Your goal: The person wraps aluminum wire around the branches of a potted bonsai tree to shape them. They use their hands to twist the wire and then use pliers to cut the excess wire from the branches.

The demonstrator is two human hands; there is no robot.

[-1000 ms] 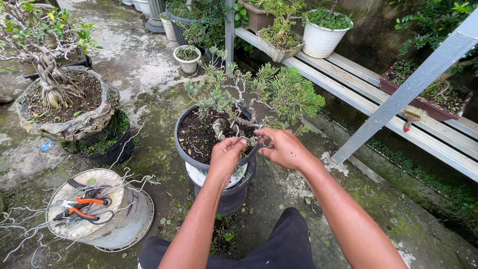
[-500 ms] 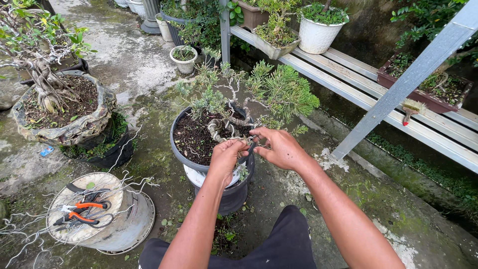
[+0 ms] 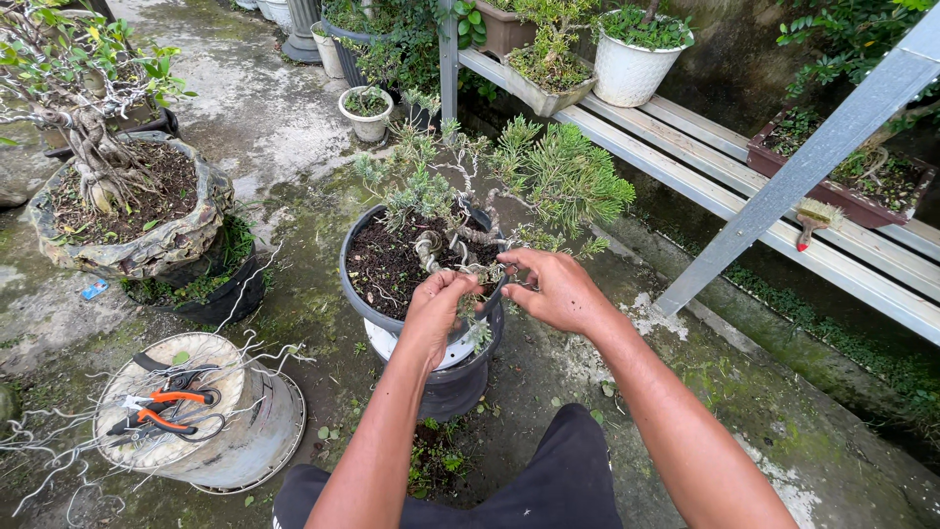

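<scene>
Both hands, left hand (image 3: pixel 438 306) and right hand (image 3: pixel 554 290), pinched wire on the half-wired bonsai (image 3: pixel 490 191); outer branches remained bare.

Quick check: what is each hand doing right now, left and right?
Left hand: closed, pinching a small green sprig of the potted tree.
Right hand: partly curled beside that sprig; grip cannot be told.
</scene>
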